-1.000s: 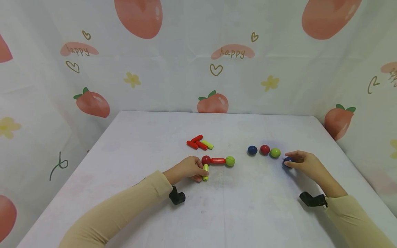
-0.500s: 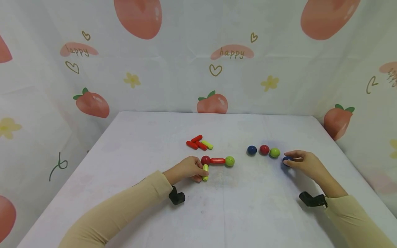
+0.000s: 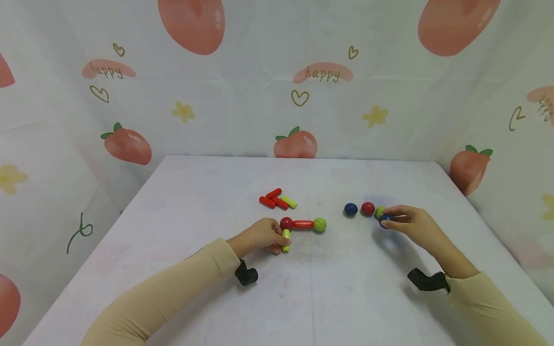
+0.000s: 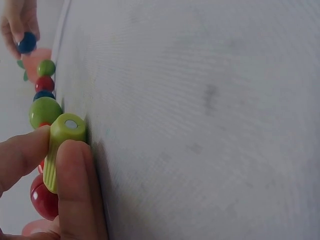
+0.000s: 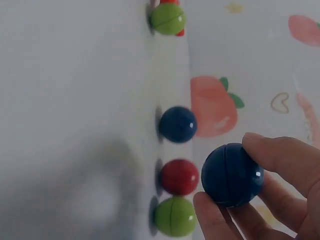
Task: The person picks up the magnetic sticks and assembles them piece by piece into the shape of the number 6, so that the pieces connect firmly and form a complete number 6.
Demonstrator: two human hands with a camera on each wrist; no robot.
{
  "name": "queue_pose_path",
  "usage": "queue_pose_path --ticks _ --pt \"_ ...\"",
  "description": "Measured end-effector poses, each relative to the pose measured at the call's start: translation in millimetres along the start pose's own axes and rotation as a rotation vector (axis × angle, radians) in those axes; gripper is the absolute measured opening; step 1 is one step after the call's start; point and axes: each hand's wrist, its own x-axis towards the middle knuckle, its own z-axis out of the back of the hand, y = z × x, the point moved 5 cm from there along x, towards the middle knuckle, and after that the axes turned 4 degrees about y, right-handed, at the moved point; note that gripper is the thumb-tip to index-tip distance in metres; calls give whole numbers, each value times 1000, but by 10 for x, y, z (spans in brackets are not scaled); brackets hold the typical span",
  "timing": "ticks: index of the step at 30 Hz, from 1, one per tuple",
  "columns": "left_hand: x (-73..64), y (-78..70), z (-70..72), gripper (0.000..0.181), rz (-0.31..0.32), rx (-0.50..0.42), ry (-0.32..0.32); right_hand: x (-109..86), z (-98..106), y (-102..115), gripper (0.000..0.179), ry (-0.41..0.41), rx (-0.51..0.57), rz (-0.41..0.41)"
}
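My left hand [image 3: 265, 235] pinches a yellow-green ribbed rod [image 4: 66, 131] whose end shows a silvery disc. That rod meets a red ball [image 3: 286, 223], which a red rod [image 3: 303, 224] links to a green ball [image 3: 320, 224]. Over on the right, my right hand [image 3: 413, 225] grips a dark blue ball [image 5: 232, 175] between thumb and fingers, held above the table. In the head view it overlaps a loose green ball [image 5: 175, 217]. Beside that one lie a loose red ball [image 3: 368, 208] and another blue ball [image 3: 350, 209].
Behind the joined pieces lies a small pile of red rods [image 3: 267, 202] and one yellow-green rod [image 3: 288, 201]. The white table [image 3: 207, 182] ends at a printed curtain [image 3: 242, 105]. Black wrist cameras [image 3: 246, 274] stick out below both forearms.
My right hand has lifted the blue ball from the table and moved it left, toward the loose green ball. The left hand has stayed in place on the rod.
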Motion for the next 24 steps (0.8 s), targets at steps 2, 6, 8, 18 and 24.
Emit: queue_pose_path --ticks 2,6,8,18,24 --pt "-5 -1 -2 28 2 0 -3 -11 -24 66 56 -3 12 22" --pt "-3 0 -5 28 4 3 -5 -36 -83 195 51 -5 37 67" --pt "3 2 -5 27 3 3 -4 -46 -122 251 49 -3 48 84" --pt "-18 3 -6 24 -11 9 3 -82 -334 486 42 2 83 161" --pt "-23 1 -5 23 0 9 -2 -75 -485 597 39 41 136 185"
